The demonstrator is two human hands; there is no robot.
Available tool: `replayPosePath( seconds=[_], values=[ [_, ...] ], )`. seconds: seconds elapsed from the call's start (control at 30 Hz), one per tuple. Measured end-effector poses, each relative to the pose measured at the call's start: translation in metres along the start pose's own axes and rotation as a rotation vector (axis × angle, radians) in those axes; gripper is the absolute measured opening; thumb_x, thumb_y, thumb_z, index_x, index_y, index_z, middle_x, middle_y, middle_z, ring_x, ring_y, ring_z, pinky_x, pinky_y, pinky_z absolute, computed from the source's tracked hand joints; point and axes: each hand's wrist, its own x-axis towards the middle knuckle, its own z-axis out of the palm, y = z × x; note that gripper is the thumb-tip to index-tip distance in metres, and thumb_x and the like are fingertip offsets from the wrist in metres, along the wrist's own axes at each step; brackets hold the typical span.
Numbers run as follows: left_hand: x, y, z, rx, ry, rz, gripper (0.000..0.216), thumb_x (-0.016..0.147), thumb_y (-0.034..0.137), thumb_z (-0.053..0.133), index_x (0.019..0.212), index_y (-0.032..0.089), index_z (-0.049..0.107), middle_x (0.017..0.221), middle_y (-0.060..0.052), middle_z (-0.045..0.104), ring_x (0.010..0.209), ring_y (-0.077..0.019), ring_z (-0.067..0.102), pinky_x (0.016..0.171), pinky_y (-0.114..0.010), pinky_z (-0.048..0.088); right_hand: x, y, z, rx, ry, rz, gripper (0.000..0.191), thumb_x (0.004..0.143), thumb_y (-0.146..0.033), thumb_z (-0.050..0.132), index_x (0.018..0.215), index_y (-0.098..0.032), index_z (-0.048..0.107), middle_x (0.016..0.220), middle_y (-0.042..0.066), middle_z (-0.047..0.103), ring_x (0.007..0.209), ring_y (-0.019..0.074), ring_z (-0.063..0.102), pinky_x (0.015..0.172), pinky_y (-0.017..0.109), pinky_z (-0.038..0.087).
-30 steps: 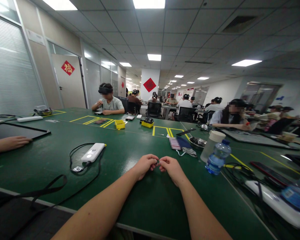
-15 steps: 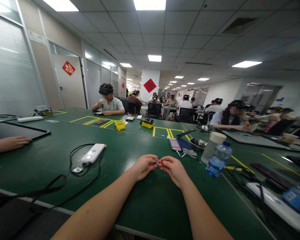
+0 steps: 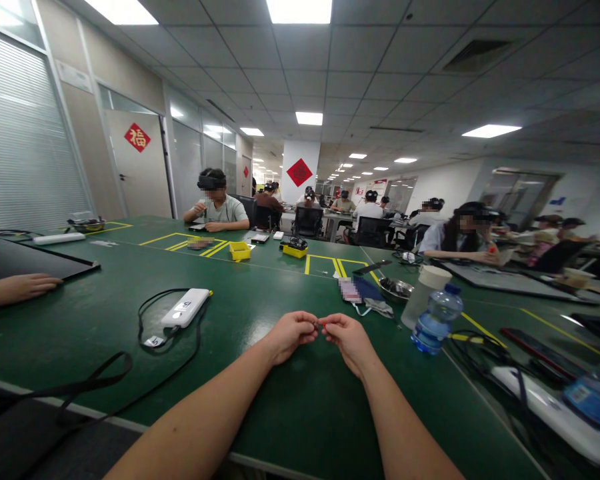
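Right of centre on the green table (image 3: 280, 413) stands a bottle (image 3: 436, 320) with its blue cap on and water inside. Just behind it is a pale cup (image 3: 422, 293) with a white lid. I cannot tell what the cup holds. A steel bowl (image 3: 396, 287) sits a little further back, its inside too dim to read. Towards the middle of the frame there are two yellow trays. The right tray (image 3: 295, 251) carries something dark, and the left tray (image 3: 239, 250) shows nothing I can make out. Another bowl (image 3: 86, 224) sits far off at the upper left.

Compared with half a second ago, the hands have barely moved and remain pinched together at the same spot. The red speck between them shows a touch less than it did. A second ago no red showed there at all.

The left hand (image 3: 291, 333) and right hand (image 3: 351, 341) meet at lower centre, fingers curled and fingertips touching. Both are pinched on a red piece (image 3: 321, 323) held between them just above the table. It is too small to identify.

A power bank (image 3: 185, 307) with a looped black cable lies well to the left of them. A mask (image 3: 374, 304) lies near them to the upper right. At the far left edge, another person's hand (image 3: 23, 287) rests flat beside a tablet (image 3: 25, 261).
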Motion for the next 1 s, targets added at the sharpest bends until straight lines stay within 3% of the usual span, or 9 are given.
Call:
replayPosePath(
  seconds=[0.3, 0.67, 1.0],
  values=[
    [-0.0003, -0.0019, 0.0018, 0.068, 0.026, 0.016, 0.022, 0.061, 0.009, 0.067, 0.082, 0.011, 0.059, 0.075, -0.006, 0.062, 0.063, -0.0099, 0.059, 0.064, -0.023, 0.047, 0.0022, 0.0019, 0.0005, 0.071, 0.011, -0.008, 0.021, 0.059, -0.024, 0.069, 0.076, -0.014, 0.063, 0.080, 0.006, 0.066, 0.068, 0.0156, 0.062, 0.066, 0.029, 0.049],
    [0.0009, -0.0047, 0.0010, 0.061, 0.030, 0.090, 0.022, 0.062, 0.009, 0.066, 0.083, 0.011, 0.059, 0.075, -0.005, 0.063, 0.064, -0.0110, 0.060, 0.065, -0.024, 0.047, 0.0023, 0.0060, 0.0006, -0.025, -0.015, -0.050, 0.026, 0.058, -0.025, 0.071, 0.080, -0.014, 0.063, 0.077, 0.005, 0.066, 0.069, 0.0159, 0.060, 0.068, 0.029, 0.048],
    [-0.0011, -0.0019, 0.0024, 0.163, 0.051, 0.094, 0.023, 0.061, 0.014, 0.068, 0.082, 0.010, 0.060, 0.070, -0.005, 0.063, 0.059, -0.0110, 0.059, 0.060, -0.023, 0.046, 0.0012, 0.0065, 0.0011, -0.122, -0.046, -0.084, 0.024, 0.060, -0.024, 0.069, 0.081, -0.014, 0.063, 0.069, 0.002, 0.063, 0.062, 0.0133, 0.057, 0.058, 0.025, 0.043]
  ],
)
